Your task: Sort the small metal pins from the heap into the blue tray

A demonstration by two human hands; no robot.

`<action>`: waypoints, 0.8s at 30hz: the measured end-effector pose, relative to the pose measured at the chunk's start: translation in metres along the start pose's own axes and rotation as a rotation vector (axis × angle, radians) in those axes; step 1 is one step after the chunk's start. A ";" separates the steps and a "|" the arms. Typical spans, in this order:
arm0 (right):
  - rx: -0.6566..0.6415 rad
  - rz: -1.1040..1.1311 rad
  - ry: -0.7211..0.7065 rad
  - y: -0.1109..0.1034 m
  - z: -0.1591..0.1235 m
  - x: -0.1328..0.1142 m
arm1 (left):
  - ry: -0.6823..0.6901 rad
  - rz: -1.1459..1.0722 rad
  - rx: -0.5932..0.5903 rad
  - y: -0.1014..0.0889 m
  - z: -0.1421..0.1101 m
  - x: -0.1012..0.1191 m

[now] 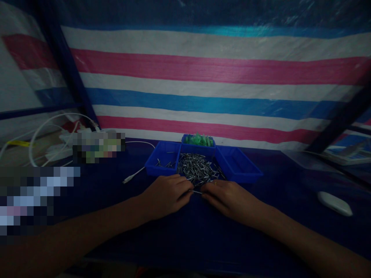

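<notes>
Between my two hands stretches a thin metal pin (197,192), one end in each pinch. My left hand (169,193) is closed, thumb and fingertips on the pin's left end. My right hand (228,196) is closed as well, gripping the right end, and the fingers partly cover it. Just beyond the fingertips lies a heap of similar metal pins (198,166). To its left, a blue tray (153,166) holds several loose pins. Another blue tray (245,177) stands to the right of the heap, and no pins show in it.
Behind the heap, a blue bin (199,146) holds green plastic pieces (198,139). A white cable (135,175) lies left on the dark blue table (185,243). At the right sits a white rounded object (334,203). A striped sheet (214,69) hangs behind.
</notes>
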State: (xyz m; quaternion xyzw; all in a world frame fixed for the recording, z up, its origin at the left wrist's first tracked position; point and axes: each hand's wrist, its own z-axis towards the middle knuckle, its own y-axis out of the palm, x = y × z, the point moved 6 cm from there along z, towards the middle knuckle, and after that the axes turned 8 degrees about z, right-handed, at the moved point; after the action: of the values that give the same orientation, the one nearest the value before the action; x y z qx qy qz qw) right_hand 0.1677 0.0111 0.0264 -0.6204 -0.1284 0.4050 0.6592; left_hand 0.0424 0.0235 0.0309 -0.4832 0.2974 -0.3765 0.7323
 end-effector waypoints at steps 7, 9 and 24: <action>-0.009 0.000 0.009 0.001 -0.002 0.000 | 0.010 0.038 -0.022 0.003 0.000 0.000; 0.007 0.032 0.018 -0.002 -0.002 -0.002 | 0.000 0.031 -0.047 0.007 0.001 -0.001; 0.016 0.490 0.047 -0.010 0.000 -0.011 | 0.032 -0.357 0.005 0.000 0.003 -0.002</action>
State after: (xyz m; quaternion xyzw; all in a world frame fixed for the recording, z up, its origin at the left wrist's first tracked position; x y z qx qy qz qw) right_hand 0.1641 0.0045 0.0389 -0.6372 0.0445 0.5393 0.5488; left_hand 0.0438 0.0263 0.0322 -0.5204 0.2177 -0.5089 0.6502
